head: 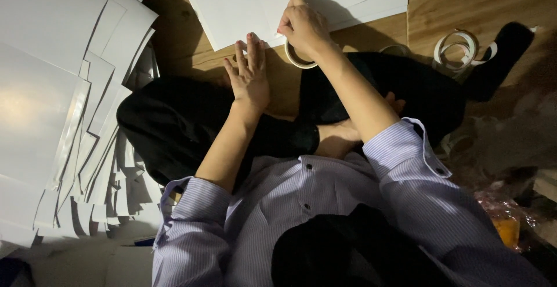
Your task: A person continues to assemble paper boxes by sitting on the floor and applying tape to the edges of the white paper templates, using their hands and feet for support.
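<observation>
One head-worn view, steeply downward and close over the lap, wooden floor [464, 8] beyond.

A sheet of paper [243, 2] lies on the floor [464, 2] ahead of the crossed legs [191, 124]; a tape roll [299, 55] sits at its near edge, loose tape rings [458, 49] to the right, a fanned paper stack [58, 89] to the left
</observation>
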